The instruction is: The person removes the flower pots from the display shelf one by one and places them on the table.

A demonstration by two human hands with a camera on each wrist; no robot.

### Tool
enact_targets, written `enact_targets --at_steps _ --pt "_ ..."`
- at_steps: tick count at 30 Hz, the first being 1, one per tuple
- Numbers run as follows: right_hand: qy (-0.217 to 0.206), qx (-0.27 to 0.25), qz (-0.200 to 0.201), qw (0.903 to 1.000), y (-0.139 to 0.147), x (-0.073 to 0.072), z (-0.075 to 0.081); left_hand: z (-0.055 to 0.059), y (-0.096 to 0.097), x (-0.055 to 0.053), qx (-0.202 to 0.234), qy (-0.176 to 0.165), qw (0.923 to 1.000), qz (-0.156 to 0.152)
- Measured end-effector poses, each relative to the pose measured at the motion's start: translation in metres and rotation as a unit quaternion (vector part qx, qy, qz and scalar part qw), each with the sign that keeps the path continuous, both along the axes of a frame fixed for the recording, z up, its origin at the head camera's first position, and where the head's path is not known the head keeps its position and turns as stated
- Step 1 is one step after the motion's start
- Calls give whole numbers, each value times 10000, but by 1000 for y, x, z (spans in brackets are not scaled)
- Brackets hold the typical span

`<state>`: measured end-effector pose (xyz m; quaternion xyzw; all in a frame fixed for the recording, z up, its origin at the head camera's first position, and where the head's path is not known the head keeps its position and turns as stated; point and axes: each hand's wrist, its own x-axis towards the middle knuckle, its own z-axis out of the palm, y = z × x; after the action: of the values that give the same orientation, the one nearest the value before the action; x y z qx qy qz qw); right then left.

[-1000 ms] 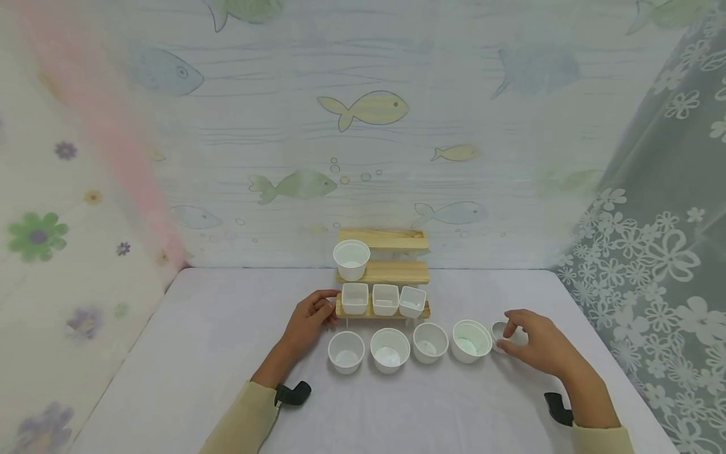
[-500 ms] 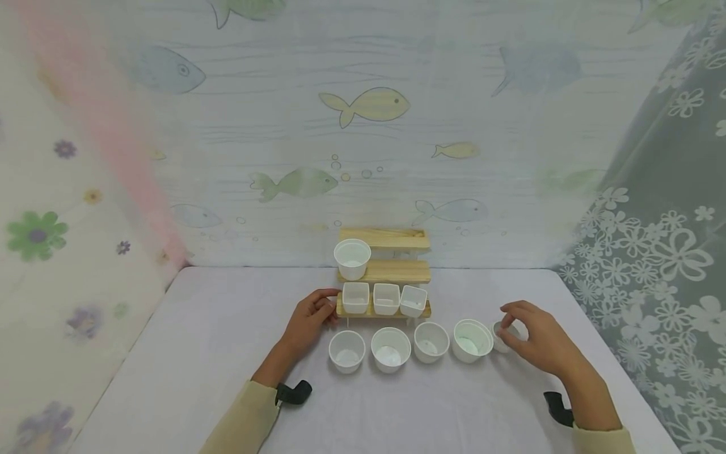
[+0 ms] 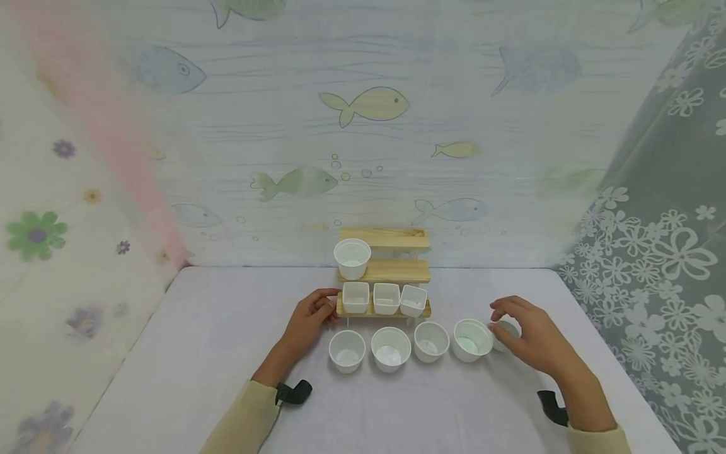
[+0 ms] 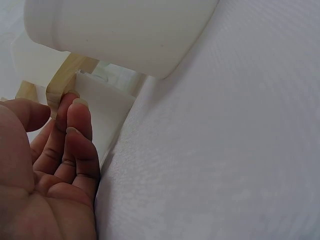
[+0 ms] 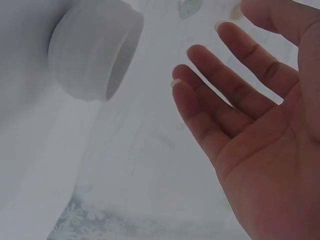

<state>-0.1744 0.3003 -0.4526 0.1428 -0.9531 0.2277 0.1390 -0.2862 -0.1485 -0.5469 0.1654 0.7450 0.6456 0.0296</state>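
Note:
My left hand [image 3: 308,318] is at the left end of a tiered wooden stand [image 3: 391,271], thumb and fingers pinching the end of its lowest board [image 4: 60,82]. Three square white cups [image 3: 386,299] sit along that board, the right one slightly turned. One round white cup [image 3: 352,259] stands at the left of the middle board. Over the right end of a row of round cups hovers my right hand [image 3: 530,334], fingers loosely bent and holding nothing. It partly hides a small round cup [image 3: 507,336], seen whole beside the fingers as a white cup [image 5: 92,52] in the right wrist view.
Several round white cups line the white tablecloth [image 3: 420,410] in front of the stand, including one with a greenish inside [image 3: 472,340]. A fish-patterned curtain [image 3: 363,157] hangs behind the table, and a grey flowered curtain [image 3: 669,284] borders the right side.
My right hand has drawn its fingers off the small end cup, lifting slightly and shifting left above it. The left hand and the stand have stayed put.

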Motion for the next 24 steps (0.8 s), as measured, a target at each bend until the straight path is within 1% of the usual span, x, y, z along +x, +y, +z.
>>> enact_targets --at_steps 7,15,24 --pt "119 -7 156 9998 -10 -1 3 0 0 0 -5 -18 10000 16" --pt "92 -48 317 9994 -22 0 9 2 1 1 -86 -58 9998 168" --pt "137 -109 461 9988 -32 -2 14 5 1 3 -122 -83 9998 159"
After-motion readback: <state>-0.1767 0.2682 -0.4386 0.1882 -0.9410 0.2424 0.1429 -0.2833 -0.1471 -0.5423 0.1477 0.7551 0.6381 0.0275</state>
